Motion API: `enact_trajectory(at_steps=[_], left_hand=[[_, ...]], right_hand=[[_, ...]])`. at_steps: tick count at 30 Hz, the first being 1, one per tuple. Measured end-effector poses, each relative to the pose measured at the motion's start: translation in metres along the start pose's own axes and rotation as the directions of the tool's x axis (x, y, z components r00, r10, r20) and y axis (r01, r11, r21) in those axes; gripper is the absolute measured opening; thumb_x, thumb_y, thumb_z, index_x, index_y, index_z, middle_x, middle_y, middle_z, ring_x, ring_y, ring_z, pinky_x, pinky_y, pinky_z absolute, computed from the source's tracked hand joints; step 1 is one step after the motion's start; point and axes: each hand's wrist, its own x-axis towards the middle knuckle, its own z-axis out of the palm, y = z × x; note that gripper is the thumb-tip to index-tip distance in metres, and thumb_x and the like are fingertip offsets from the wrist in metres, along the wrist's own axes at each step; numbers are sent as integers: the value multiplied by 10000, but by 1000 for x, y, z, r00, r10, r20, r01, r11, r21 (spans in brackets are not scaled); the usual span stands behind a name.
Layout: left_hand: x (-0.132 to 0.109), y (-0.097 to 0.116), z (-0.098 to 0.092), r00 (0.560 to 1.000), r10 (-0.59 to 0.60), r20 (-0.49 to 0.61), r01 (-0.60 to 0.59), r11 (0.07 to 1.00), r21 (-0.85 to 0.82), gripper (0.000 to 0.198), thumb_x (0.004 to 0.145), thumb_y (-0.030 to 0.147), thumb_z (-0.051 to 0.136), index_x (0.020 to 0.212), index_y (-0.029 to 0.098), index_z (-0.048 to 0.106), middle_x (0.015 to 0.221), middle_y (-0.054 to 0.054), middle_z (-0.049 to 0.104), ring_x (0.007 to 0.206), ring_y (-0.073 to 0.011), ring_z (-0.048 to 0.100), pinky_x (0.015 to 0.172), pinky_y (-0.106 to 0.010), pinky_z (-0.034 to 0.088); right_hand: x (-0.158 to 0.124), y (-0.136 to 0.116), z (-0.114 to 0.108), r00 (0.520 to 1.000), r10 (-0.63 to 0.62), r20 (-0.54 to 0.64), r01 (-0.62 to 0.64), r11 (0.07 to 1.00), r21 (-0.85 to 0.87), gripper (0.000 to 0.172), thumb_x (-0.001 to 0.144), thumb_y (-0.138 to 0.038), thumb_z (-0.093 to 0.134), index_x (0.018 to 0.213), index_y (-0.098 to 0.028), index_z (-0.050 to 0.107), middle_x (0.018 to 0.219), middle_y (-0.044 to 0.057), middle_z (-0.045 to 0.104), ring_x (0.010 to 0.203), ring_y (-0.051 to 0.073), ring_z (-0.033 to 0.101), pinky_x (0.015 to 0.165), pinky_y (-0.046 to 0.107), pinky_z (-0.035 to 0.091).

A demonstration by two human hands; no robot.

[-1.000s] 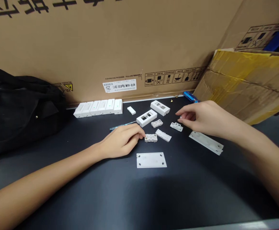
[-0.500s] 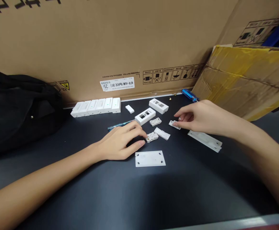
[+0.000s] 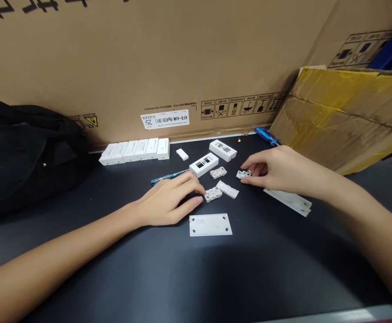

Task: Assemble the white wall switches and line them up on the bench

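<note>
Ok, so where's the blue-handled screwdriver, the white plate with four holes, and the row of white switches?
Blue-handled screwdriver [image 3: 160, 180]: head view, on its handle.
White plate with four holes [image 3: 210, 224]: head view, on its flat middle.
Row of white switches [image 3: 134, 150]: head view, on the top of a middle switch.

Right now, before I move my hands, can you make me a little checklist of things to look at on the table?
1. Left hand touching the little white block: ok.
2. Right hand on the little white clip: ok.
3. Right hand really gripping that clip: cannot tell, the fingers hide it.
4. Flat white plate free of both hands: ok.
5. Long white plate fully in sight: not ok, the right hand hangs over one end.
6. Thin screwdriver touching the left hand: cannot tell, its tip is hidden.
</note>
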Motion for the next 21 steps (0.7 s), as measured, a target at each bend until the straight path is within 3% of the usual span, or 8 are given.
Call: enact_trajectory(at_steps=[9,13,17,21], left_hand=[[0,-1,1,1000,22,-8,-22,1000,-1,243,1108,306,466,1221,194,649,1137,-71,631,907,-151,629,786,-278,536],[-1,-1,1,999,49,15,-50,997,64,307,1105,317,459,1308,255,680,1184,-74,598,865,-142,622,780,-297,544],[0,-1,1,999,28,43,-31,997,77,336,1107,357,452,1339,277,681,1214,-74,583,803,-128,607,741,-300,544],[-1,1,2,1000,-11,22,9,998,56,330,1107,395,457,1315,243,663,1223,-80,587,888,-165,643,807,-341,568]], right_hand=[[1,-1,3,999,-35,-25,35,999,22,272,846,-424,734,984,-204,811,795,27,800,714,194,748,690,305,550],[0,-1,3,999,-41,-23,41,999,19,291,850,-443,734,1011,-215,816,830,26,803,725,201,741,678,315,550],[0,-4,2,999,-46,-8,46,998,35,277,858,-443,731,1005,-225,817,829,37,803,719,221,742,671,334,553],[1,-8,1,998,-54,-11,54,998,39,265,854,-424,739,997,-213,813,814,37,801,705,208,742,661,318,549]])
